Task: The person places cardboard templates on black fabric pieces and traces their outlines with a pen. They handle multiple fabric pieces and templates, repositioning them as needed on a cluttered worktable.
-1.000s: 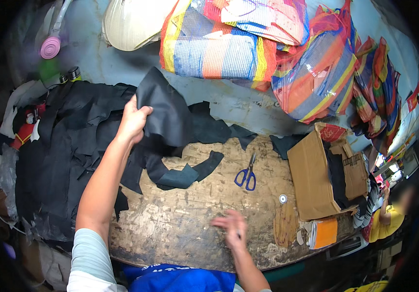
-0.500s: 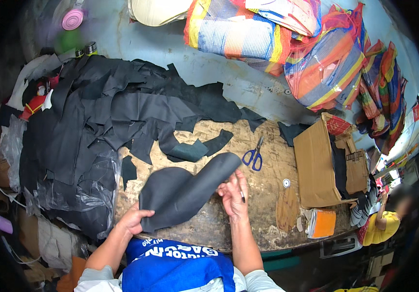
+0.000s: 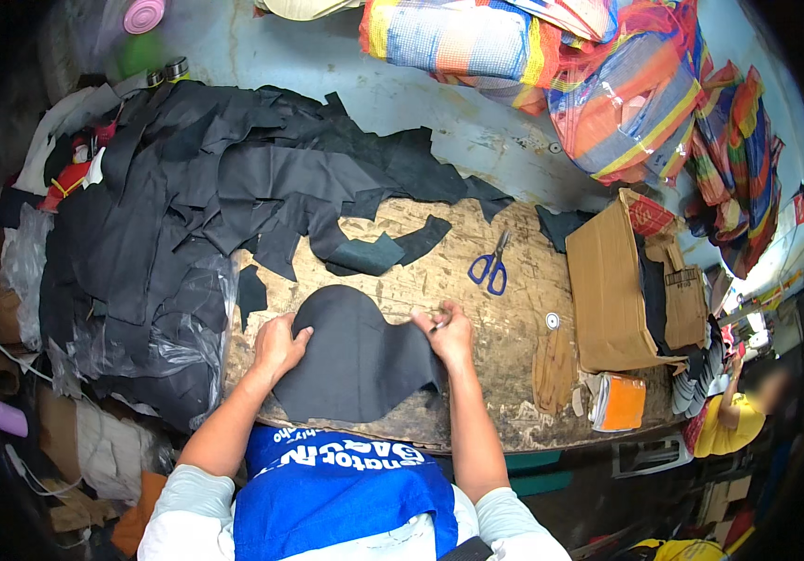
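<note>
Head view: The black sheet (image 3: 357, 360) lies flat at the desk's (image 3: 505, 383) near edge, directly in front of you. Its long axis runs from the near-left corner up toward the desk's middle. Your left hand (image 3: 278, 344) presses its left edge, fingers closed over the material. Your right hand (image 3: 447, 332) pinches the sheet's right corner, fingers together. Both hands are equally near. The scissors (image 3: 490, 266) lie beyond the right hand, apart from it.

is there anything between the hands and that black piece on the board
Nothing visible. The left hand rests on the left edge of the black leather piece, and the right hand grips its right edge. The blue scissors lie apart, farther back.
</note>
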`<state>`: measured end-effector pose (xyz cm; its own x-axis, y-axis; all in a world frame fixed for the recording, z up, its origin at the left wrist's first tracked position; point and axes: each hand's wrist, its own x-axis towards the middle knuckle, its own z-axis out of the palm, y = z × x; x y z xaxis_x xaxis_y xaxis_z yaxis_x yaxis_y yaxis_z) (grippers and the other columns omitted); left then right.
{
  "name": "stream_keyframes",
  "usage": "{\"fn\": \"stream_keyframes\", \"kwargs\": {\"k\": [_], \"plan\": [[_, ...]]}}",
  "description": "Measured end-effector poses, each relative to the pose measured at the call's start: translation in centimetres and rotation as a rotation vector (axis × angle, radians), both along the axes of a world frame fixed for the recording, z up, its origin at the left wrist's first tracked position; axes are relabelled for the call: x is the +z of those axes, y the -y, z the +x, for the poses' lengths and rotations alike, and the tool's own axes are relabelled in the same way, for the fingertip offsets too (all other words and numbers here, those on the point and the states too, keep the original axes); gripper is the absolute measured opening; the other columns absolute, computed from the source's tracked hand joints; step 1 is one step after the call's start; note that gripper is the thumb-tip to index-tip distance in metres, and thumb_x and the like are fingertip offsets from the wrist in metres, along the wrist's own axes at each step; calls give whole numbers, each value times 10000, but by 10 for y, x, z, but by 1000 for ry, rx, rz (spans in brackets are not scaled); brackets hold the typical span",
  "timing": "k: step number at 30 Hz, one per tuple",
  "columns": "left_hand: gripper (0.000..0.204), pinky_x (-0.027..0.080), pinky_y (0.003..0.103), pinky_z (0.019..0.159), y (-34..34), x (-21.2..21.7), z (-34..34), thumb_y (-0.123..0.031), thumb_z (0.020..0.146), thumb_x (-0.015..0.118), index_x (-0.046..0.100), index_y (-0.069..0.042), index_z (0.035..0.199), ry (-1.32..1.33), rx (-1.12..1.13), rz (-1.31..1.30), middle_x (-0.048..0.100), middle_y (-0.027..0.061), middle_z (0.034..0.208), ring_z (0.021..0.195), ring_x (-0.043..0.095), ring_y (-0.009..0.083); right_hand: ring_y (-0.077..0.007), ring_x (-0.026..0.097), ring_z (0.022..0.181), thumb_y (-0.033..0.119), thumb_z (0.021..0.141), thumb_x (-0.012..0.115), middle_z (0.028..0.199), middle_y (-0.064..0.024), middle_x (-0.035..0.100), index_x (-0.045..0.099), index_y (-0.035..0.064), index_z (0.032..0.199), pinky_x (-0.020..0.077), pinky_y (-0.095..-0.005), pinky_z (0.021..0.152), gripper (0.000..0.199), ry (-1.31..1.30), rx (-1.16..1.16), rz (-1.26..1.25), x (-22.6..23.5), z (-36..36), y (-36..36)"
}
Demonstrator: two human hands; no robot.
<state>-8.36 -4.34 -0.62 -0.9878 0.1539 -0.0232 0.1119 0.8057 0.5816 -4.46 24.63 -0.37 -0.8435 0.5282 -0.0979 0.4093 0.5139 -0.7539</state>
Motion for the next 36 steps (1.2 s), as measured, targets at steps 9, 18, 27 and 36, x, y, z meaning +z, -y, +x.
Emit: {"fn": "stream_keyframes", "kwargs": {"k": [9, 18, 27, 36], "plan": [[225, 435, 304, 582, 17, 6, 0, -196, 908, 571, 586, 29, 906, 96, -140, 474, 606, 117, 681, 622, 542, 124, -89, 561, 613, 204, 765, 762, 727, -49, 654, 625, 8, 805, 469, -263, 591, 242, 53, 151, -249, 3, 73, -13], [266, 474, 235, 778, 18, 111, -15, -179, 957, 517, 579, 19, 1122, 213, -263, 1179, 653, 58, 1007, 855, 599, 90, -48, 535, 684, 131, 860, 664, 747, 7, 620, 640, -13, 848, 446, -214, 623, 147, -247, 425, -400, 164, 57, -49], [285, 458, 231, 814, 29, 174, -19, -157, 965, 484, 564, 40, 1154, 62, -359, 1113, 642, 72, 1058, 909, 589, 93, -38, 522, 673, 114, 882, 635, 725, 7, 616, 660, -34, 864, 448, -208, 610, 151, -379, 498, -173, 230, 47, -38], [299, 447, 217, 813, 32, 175, -19, -167, 973, 474, 560, 42, 1169, 43, -391, 1065, 639, 64, 1062, 912, 580, 86, -36, 518, 656, 136, 875, 643, 734, 9, 619, 665, -32, 868, 433, -205, 588, 170, -376, 484, -216, 233, 56, -38]]}}
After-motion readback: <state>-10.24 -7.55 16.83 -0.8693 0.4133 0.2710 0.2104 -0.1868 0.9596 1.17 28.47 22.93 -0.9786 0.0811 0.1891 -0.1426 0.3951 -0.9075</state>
